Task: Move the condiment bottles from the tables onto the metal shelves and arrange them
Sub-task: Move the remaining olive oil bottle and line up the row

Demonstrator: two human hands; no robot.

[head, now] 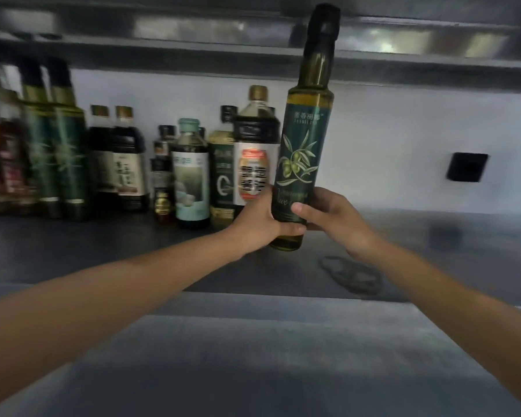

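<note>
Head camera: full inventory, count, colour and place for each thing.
olive oil bottle: one, dark green, held at the row's right end
matching green bottles: two, blurred, shelf left
red-labelled bottles: count unclear, far left
gold-capped dark bottles: two, left of centre
small dark bottles: count unclear, centre
teal-capped bottle: one, centre
green-labelled bottle: one, centre
orange-labelled bottle: one, gold cap, beside the held bottle
metal shelf: grey, under the row
wall plate: one, black, right
left hand, right hand: both grip the olive oil bottle low down
</note>
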